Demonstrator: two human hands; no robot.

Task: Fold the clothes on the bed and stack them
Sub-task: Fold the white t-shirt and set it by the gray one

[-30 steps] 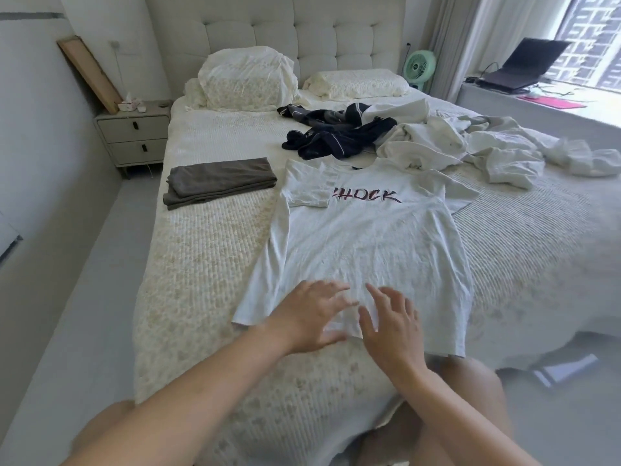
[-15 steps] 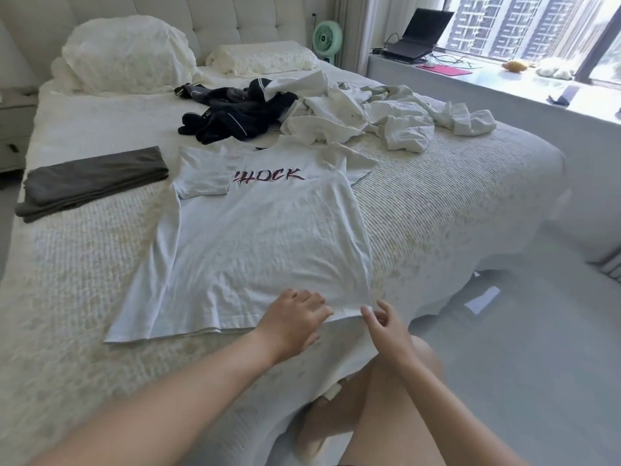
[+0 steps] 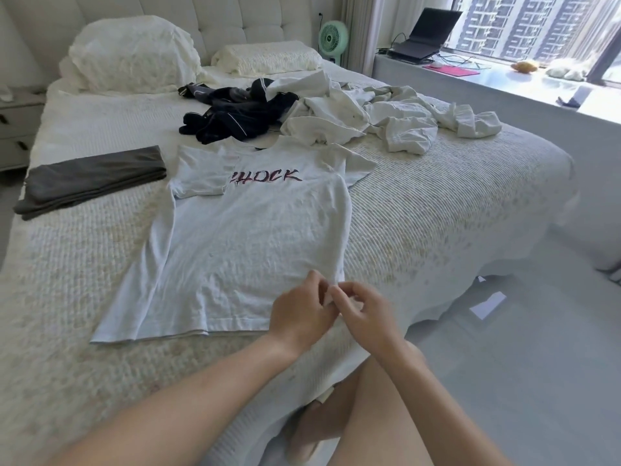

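At the lower centre of the frame, the left hand [image 3: 299, 314] and right hand [image 3: 364, 314] pinch the hem corner of the white T-shirt [image 3: 248, 237] with curled fingers (sleeve folded in). Farther up lie folded grey cloth [image 3: 90, 179], then dark clothes [image 3: 235, 119] beside white clothes [image 3: 386, 119].

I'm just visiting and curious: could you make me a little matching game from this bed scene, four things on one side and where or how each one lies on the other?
Things:
1. white T-shirt
2. grey garment
3. dark clothes
4. green fan

States:
A. folded, at the bed's left edge
B. upright beyond the bed, near the curtain
C. spread flat, one sleeve folded in
D. crumpled heap near the pillows

Pairs: 1-C, 2-A, 3-D, 4-B
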